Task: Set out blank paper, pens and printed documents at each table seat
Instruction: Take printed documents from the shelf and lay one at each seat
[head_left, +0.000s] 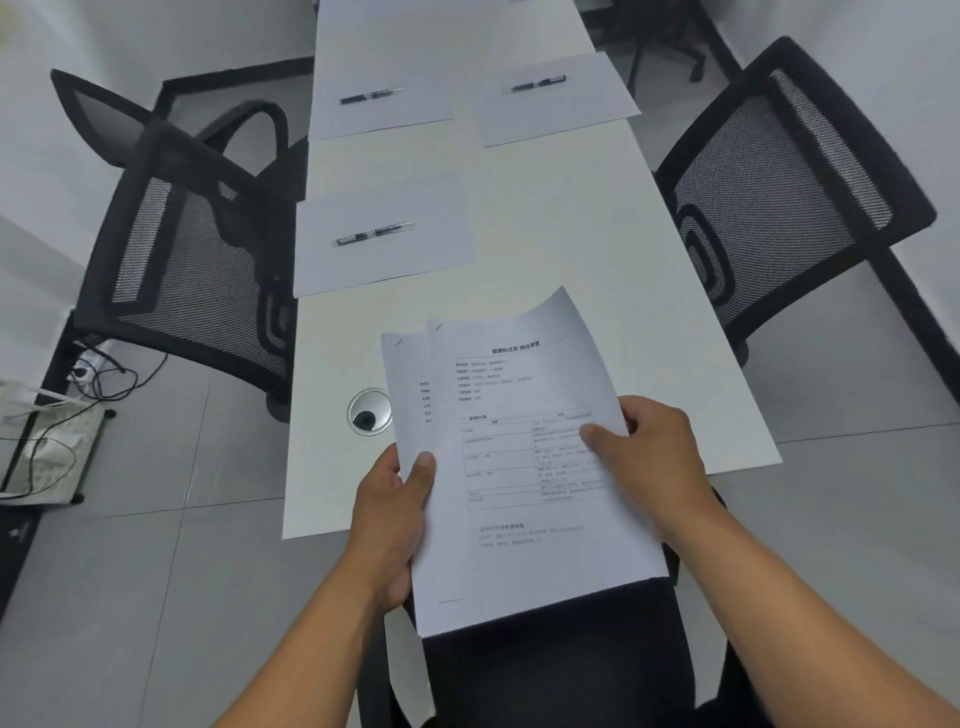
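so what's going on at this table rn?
A person stands at the end of a long white table, left hand and right hand both gripping a stack of printed documents. Three seats already have a blank sheet with a pen on top; no printouts laid out yet.

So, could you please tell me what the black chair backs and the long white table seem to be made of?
The black chair backs look like woven mesh stretched in a matte, probably plastic frame: the floor shows through the weave. The long white table looks like smooth laminate or painted board with a dull sheen; which one cannot be told.
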